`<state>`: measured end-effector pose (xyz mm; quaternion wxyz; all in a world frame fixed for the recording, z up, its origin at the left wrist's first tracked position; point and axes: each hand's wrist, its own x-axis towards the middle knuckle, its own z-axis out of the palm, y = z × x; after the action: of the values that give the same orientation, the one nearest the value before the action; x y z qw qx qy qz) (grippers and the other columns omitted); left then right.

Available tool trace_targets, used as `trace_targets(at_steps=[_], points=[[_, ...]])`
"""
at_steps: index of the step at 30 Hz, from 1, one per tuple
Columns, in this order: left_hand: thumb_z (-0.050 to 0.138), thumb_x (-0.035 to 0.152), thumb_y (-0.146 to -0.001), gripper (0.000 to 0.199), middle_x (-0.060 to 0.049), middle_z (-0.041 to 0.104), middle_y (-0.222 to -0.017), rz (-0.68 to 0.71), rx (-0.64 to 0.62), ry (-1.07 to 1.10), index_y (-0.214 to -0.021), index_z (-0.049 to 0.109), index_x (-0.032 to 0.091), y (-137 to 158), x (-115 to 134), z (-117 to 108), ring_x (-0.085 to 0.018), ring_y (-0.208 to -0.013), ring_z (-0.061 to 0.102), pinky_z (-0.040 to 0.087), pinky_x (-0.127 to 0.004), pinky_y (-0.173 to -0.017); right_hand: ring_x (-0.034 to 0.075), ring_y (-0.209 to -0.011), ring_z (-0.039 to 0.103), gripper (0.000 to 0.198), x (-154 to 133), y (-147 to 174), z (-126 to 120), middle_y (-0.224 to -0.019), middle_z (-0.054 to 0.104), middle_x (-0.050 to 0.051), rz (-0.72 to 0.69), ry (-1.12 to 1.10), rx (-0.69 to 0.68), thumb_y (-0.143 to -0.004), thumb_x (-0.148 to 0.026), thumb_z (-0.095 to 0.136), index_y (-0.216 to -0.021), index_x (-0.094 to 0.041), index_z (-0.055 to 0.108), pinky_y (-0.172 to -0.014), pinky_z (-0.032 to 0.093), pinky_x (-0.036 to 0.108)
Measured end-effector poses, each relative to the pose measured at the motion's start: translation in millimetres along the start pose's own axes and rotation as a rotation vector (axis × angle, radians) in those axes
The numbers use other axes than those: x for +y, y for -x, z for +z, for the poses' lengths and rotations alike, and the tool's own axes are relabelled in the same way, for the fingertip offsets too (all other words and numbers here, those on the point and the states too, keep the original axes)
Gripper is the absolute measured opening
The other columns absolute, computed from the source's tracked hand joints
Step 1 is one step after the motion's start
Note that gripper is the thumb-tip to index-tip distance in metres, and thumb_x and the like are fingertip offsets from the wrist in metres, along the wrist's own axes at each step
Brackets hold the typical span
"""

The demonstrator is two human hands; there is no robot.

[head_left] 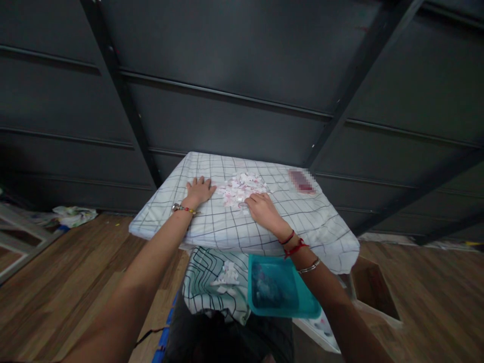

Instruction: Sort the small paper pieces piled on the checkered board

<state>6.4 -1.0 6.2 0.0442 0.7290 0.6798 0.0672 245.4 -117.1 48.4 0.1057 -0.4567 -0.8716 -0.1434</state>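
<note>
While the left hand [199, 192] is resting spread-fingered on the checked tablecloth [217, 227], the right hand [262, 210] is touching paper scraps [242, 187] between them, fingers curled, can't tell if it's pinching any.

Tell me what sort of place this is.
Probably a small indoor workspace, perhaps a workshop corner: a cloth-covered table with a heap of small pale scraps, a teal bin close by, and a dark panelled wall behind.

Three o'clock from the paper scraps [240, 187], a reddish item [301, 181] is pixelated beyond recognition! Right hand [262, 209] at four o'clock, curled over, grip unreadable; teal tray [282, 311] at five, its contents blurred.
</note>
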Motion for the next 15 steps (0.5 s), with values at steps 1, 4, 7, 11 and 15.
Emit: trace_targets(at_steps=[1,4,7,11,15], points=[[0.017,0.054,-0.089,0.064,-0.010,0.022,-0.152,-0.002,-0.001,-0.001,-0.142,0.034,0.022,0,0,0,-0.036,-0.137,0.018,0.021,-0.059,-0.104,0.022,-0.088,0.053,0.023,-1,1,-1,-0.090,0.062,0.011,-0.009,-0.005,-0.012,-0.089,-0.009,0.040,-0.092,-0.014,0.062,-0.083,0.031,0.036],[0.017,0.054,-0.089,0.064,-0.010,0.023,-0.152,-0.002,-0.001,-0.003,-0.142,0.034,0.023,0,0,0,-0.036,-0.137,0.018,0.021,-0.059,-0.104,0.021,-0.088,0.053,0.022,-1,4,-3,-0.089,0.062,0.010,-0.038,-0.015,-0.041,-0.087,-0.007,0.042,-0.092,-0.014,0.062,-0.084,0.032,0.035],[0.018,0.054,-0.089,0.063,-0.010,0.023,-0.152,0.000,-0.001,0.002,-0.142,0.033,0.023,0,0,0,-0.036,-0.137,0.018,0.021,-0.059,-0.104,0.021,-0.089,0.052,0.022,0,8,-7,-0.089,0.061,0.009,-0.061,-0.015,-0.041,-0.087,-0.007,0.042,-0.091,-0.014,0.062,-0.083,0.032,0.034],[0.018,0.054,-0.089,0.064,-0.010,0.023,-0.152,-0.006,0.003,0.002,-0.142,0.033,0.022,-1,-1,2,-0.036,-0.137,0.018,0.020,-0.059,-0.105,0.021,-0.089,0.052,0.023,-1,3,-7,-0.090,0.061,0.009,-0.053,-0.008,-0.004,-0.087,-0.007,0.041,-0.095,-0.014,0.062,-0.084,0.031,0.035],[0.016,0.055,-0.089,0.065,-0.010,0.022,-0.152,0.004,0.011,-0.001,-0.142,0.032,0.022,-2,-1,2,-0.036,-0.137,0.017,0.019,-0.060,-0.105,0.022,-0.089,0.052,0.023,-2,-6,0,-0.091,0.061,0.010,-0.049,-0.001,-0.004,-0.086,-0.006,0.041,-0.093,-0.014,0.062,-0.084,0.031,0.035]])
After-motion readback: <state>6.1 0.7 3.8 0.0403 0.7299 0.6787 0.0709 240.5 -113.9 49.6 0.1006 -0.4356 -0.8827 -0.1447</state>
